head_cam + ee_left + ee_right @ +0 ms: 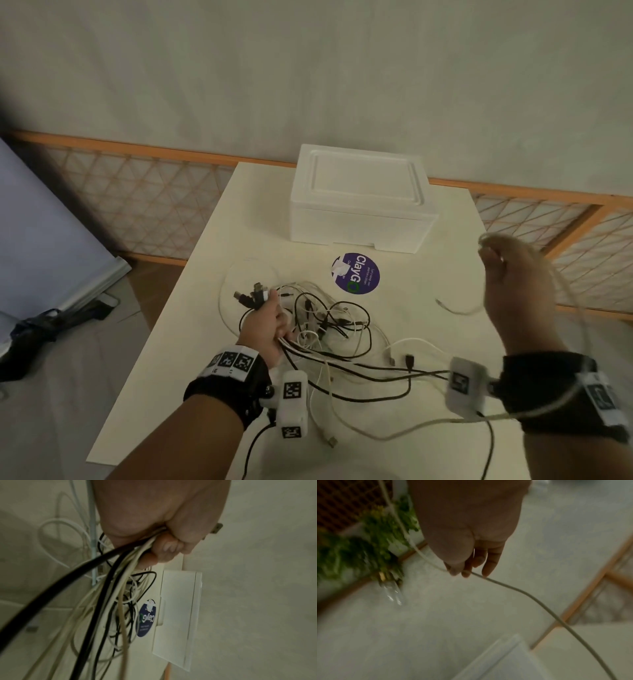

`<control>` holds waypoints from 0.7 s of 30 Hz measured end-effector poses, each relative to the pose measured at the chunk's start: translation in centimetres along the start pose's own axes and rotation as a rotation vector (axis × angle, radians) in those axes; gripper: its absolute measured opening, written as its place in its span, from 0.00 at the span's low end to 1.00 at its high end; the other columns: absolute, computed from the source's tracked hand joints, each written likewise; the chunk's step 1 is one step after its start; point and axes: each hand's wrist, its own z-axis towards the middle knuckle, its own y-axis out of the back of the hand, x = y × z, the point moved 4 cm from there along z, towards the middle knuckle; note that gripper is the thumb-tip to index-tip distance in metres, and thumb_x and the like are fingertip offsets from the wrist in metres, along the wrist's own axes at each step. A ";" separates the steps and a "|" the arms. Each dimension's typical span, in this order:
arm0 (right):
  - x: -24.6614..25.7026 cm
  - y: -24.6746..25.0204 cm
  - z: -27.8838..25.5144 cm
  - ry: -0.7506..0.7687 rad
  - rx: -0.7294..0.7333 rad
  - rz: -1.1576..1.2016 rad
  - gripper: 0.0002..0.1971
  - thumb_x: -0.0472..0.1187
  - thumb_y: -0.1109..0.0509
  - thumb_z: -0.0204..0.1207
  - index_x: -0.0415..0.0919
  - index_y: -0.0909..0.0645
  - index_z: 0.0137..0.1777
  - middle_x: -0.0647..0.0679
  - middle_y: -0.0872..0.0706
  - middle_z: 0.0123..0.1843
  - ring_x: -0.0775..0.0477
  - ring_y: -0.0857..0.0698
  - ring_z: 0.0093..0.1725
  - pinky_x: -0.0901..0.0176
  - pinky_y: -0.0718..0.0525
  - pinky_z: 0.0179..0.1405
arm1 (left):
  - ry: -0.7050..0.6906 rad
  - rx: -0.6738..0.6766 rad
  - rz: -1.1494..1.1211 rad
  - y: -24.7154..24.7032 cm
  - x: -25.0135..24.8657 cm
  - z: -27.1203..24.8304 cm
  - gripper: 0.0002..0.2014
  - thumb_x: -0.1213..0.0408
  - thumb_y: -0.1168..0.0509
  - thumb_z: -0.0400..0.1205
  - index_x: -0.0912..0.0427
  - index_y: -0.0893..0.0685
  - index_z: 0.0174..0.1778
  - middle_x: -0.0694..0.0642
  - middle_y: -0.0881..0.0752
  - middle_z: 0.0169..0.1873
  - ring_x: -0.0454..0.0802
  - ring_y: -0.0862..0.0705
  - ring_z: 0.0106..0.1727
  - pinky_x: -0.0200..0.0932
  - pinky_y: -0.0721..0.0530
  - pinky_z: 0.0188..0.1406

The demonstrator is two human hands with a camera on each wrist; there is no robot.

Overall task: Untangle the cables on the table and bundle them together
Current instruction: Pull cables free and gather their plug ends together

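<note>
A tangle of black and white cables [329, 318] lies in the middle of the white table [212, 260]. My left hand [270, 322] grips a bunch of these cables, with several plug ends [251, 294] sticking out above its fingers. In the left wrist view the curled fingers [164, 549] close around the black and white cable bunch [120, 566]. My right hand [503, 274] is raised at the right and pinches a single white cable [513, 588] between thumb and fingertips. That cable [455, 310] loops over the hand and trails down past the wrist to the table.
A white foam box [359, 198] stands at the back of the table. A round purple sticker [356, 273] lies in front of it. A wooden lattice rail [147, 198] runs behind the table. A green plant [373, 534] shows in the right wrist view.
</note>
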 end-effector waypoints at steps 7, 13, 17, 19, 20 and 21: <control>-9.3 1.7 -3.7 -0.500 0.311 -0.229 0.11 0.34 0.37 0.80 0.36 0.17 0.59 0.36 0.13 0.56 0.35 0.15 0.51 0.43 0.19 0.53 | 0.006 0.124 -0.185 -0.3 0.0 -2.8 0.28 0.46 0.42 0.85 0.54 0.36 0.20 0.50 0.38 0.16 0.46 0.37 0.15 0.45 0.30 0.32; 8.7 -2.5 -6.6 -0.136 0.646 0.185 0.27 0.49 0.22 0.69 0.53 0.24 0.68 0.59 0.19 0.61 0.55 0.19 0.59 0.68 0.24 0.58 | -0.118 0.208 -0.088 -2.2 -0.1 -5.9 0.27 0.48 0.43 0.85 0.55 0.38 0.22 0.51 0.39 0.16 0.47 0.39 0.16 0.40 0.29 0.22; 15.5 -8.6 -12.6 0.127 1.125 0.129 0.36 0.51 0.23 0.65 0.51 0.37 0.71 0.50 0.15 0.59 0.46 0.15 0.55 0.50 0.16 0.55 | -0.225 0.369 -0.062 -3.3 -0.1 -8.6 0.25 0.47 0.40 0.80 0.55 0.38 0.22 0.51 0.40 0.18 0.46 0.43 0.20 0.44 0.44 0.27; 15.3 -9.6 -13.2 0.137 1.052 0.034 0.21 0.45 0.32 0.71 0.46 0.32 0.62 0.42 0.15 0.53 0.37 0.15 0.50 0.47 0.15 0.47 | -0.215 0.438 -0.118 -2.8 -0.1 -9.1 0.23 0.47 0.40 0.78 0.54 0.36 0.22 0.50 0.40 0.18 0.45 0.42 0.18 0.42 0.41 0.24; 14.8 -9.8 -13.3 0.167 1.020 -0.041 0.15 0.44 0.36 0.74 0.45 0.30 0.59 0.41 0.15 0.52 0.35 0.16 0.51 0.49 0.17 0.45 | -0.190 0.456 -0.164 -2.4 0.0 -9.1 0.22 0.48 0.40 0.79 0.54 0.35 0.22 0.50 0.40 0.18 0.44 0.42 0.17 0.41 0.39 0.22; 14.3 -9.9 -13.5 0.211 1.008 -0.106 0.12 0.44 0.39 0.76 0.44 0.28 0.58 0.40 0.15 0.52 0.34 0.16 0.51 0.51 0.20 0.42 | -0.162 0.457 -0.194 -2.2 0.1 -9.1 0.22 0.48 0.40 0.79 0.54 0.35 0.22 0.49 0.41 0.18 0.44 0.42 0.16 0.40 0.37 0.20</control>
